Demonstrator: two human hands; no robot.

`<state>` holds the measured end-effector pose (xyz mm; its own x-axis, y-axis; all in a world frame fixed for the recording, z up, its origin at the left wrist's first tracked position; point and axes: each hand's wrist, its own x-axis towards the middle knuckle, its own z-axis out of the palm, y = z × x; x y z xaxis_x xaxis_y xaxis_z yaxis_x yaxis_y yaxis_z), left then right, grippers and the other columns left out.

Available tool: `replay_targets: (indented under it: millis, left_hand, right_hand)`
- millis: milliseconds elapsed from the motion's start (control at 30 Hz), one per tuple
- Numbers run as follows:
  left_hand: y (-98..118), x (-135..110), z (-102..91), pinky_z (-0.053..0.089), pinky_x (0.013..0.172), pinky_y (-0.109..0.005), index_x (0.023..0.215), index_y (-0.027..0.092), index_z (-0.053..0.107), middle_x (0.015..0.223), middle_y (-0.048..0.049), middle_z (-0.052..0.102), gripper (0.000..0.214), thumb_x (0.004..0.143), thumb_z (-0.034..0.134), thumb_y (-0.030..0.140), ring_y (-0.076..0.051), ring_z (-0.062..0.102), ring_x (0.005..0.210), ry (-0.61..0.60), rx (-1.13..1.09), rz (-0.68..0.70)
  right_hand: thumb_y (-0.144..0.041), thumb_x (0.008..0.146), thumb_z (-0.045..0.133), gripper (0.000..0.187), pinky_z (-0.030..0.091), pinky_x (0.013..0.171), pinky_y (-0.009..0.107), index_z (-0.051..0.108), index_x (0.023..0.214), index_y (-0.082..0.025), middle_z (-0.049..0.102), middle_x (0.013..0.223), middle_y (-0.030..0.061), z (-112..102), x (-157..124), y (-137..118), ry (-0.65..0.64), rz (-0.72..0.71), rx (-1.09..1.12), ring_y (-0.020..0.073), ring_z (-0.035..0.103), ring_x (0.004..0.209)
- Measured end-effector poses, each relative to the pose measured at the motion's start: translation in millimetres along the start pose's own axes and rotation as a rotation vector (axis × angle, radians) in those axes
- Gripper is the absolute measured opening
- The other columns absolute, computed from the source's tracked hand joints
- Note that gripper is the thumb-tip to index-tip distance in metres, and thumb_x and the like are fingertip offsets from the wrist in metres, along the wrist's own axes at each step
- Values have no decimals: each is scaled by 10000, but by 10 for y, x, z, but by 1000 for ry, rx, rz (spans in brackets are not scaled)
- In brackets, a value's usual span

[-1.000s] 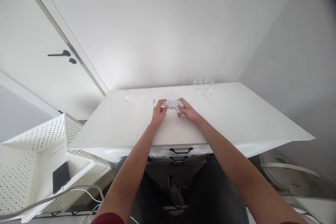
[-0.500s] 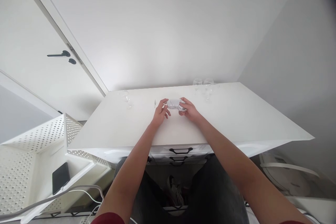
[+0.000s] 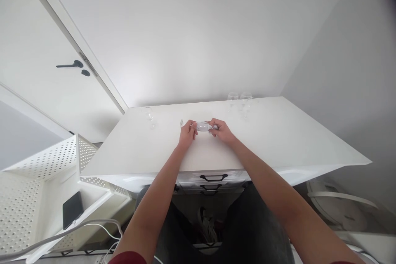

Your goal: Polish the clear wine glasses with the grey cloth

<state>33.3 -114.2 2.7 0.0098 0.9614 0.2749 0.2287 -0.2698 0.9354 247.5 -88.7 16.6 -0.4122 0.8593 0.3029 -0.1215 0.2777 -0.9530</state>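
A clear stemmed glass [image 3: 202, 126] lies sideways between my two hands, just above the white cabinet top or touching it; I cannot tell which. My left hand [image 3: 187, 133] has its fingers closed round the stem end, and the small round foot shows beyond its fingertips. At the other end, the fingers of my right hand [image 3: 221, 130] close on the rim side of the bowl. Something pale and crumpled shows in those fingers, too unclear to name.
Several clear stemmed glasses [image 3: 245, 105] stand at the back right of the cabinet top [image 3: 139, 148]; another glass [image 3: 151, 116] is at the back left. A black tablet [image 3: 72, 210] lies on a white perforated shelf at lower left. Black-handled drawers [image 3: 213, 177] face me.
Both hands and the glass have come slightly nearer to me. The left fingers have closed in more round the stem end, and the right fingers have shifted on the bowl.
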Motion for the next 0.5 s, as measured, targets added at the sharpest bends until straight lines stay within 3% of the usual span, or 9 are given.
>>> replay_targets:
  millis: [133, 233, 300, 400, 500]
  left_hand:
    - [-22, 9, 27, 496, 483, -221, 1289, 243, 558, 909, -24, 675, 407, 1070, 390, 542, -90, 624, 570, -29, -65, 51]
    - [-25, 11, 49, 580, 533, -258, 1416, 288, 472, 1227, -94, 634, 405, 1057, 447, 474, -123, 720, 744, -120, -130, 100]
    - [-12, 6, 49, 599, 554, -282, 1425, 290, 476, 1288, -109, 611, 405, 1049, 472, 440, -129, 728, 760, -133, -139, 120]
    - [25, -9, 25, 564, 553, -272, 1393, 259, 533, 1009, -52, 679, 383, 1054, 476, 429, -104, 664, 624, -87, -90, 105]
    - [52, -24, -3, 488, 538, -259, 1283, 233, 601, 686, 26, 605, 343, 1064, 462, 458, -103, 570, 525, -45, 9, 64]
  right_hand:
    - [-409, 820, 785, 317, 327, 476, 273, 509, 827, -253, 513, 651, -61, 1, 13, -52, 52, 141, 246, 102, 406, 483]
    - [-418, 826, 800, 342, 324, 483, 269, 502, 835, -250, 516, 670, -59, -30, 21, -91, 69, 207, 343, 79, 356, 480]
    - [-387, 794, 833, 357, 340, 505, 269, 507, 825, -245, 513, 672, -61, -56, 22, -91, 48, 202, 357, 75, 356, 498]
    - [-316, 723, 863, 380, 342, 517, 275, 495, 771, -236, 560, 688, -54, -82, 26, -48, -13, 143, 315, 81, 393, 512]
    - [-273, 706, 829, 358, 323, 508, 280, 475, 733, -224, 718, 911, 3, -85, 29, 1, -16, 60, 205, 83, 428, 534]
